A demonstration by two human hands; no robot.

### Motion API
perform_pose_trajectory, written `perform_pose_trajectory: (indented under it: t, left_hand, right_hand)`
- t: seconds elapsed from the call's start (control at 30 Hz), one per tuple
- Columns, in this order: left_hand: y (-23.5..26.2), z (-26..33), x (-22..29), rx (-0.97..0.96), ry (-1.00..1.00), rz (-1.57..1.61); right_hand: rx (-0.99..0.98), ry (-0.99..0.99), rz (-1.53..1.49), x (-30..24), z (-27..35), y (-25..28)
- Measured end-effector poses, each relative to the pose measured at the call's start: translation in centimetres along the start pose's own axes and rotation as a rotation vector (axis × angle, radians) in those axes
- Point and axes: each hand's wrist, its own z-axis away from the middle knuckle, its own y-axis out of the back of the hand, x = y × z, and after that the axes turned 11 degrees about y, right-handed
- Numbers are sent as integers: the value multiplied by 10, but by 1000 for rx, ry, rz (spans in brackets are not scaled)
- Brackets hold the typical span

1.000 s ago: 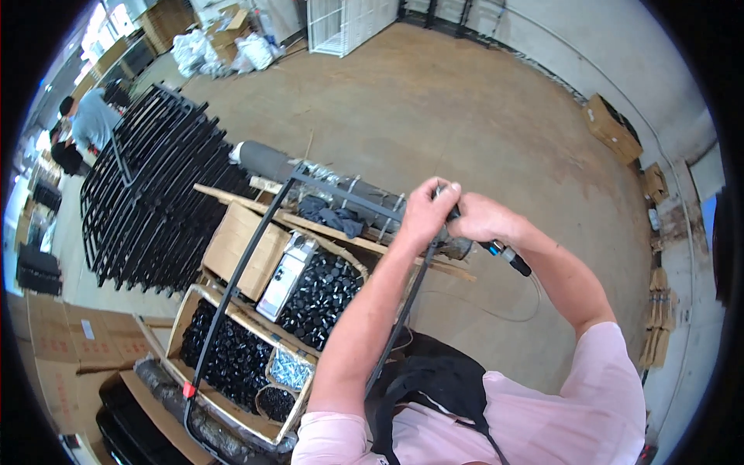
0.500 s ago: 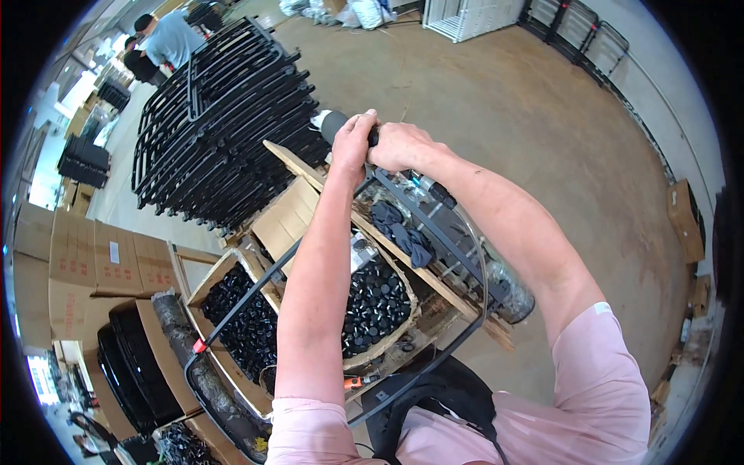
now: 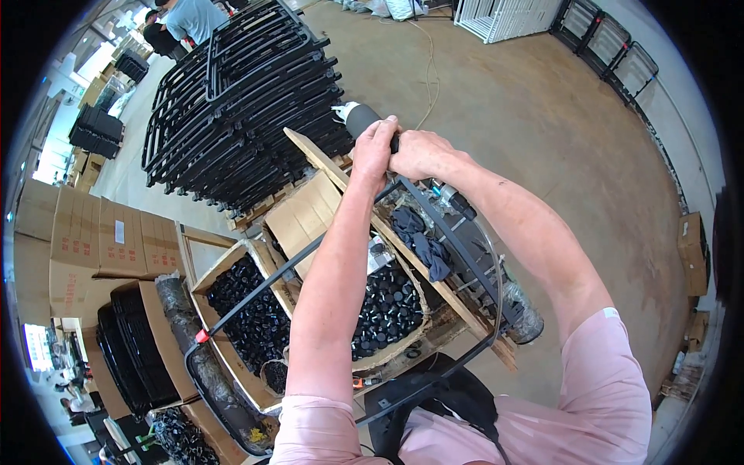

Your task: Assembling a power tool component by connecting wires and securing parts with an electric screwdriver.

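Observation:
My left hand [image 3: 375, 149] and my right hand [image 3: 422, 154] are side by side at the far corner of a dark metal tube frame [image 3: 453, 232]. Both are closed, gripping a black part [image 3: 395, 144] that shows only as a small piece between them; its kind is hidden. A dark grey cylinder [image 3: 360, 119] with a white end sticks out beyond my left hand; I cannot tell whether it joins the held part. The frame slants over open boxes and carries a red clip [image 3: 202, 336] at its left corner.
Boxes of black caps [image 3: 387, 306] and small black parts [image 3: 246, 306] lie below my arms. Beside them are a wooden plank [image 3: 457, 306] and a dark cloth [image 3: 422, 240]. Stacked black frames [image 3: 248, 101] rise ahead, with two people [image 3: 194, 19] beyond. Cartons [image 3: 116, 236] stand left.
The view has shifted, so the surroundings sit farther right and slightly lower. Both hands stay together in the same grip at the frame's far corner.

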Motion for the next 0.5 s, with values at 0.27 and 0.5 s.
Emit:
perform_pose_trajectory:
  t: [0.27, 0.5]
  left_hand:
    - [2, 3, -5, -25, -21, -12]
    - [3, 4, -15, 5, -39, -92]
  right_hand:
    - [4, -4, 8, 2, 3, -7]
    - [-50, -71, -65, 2, 12, -7]
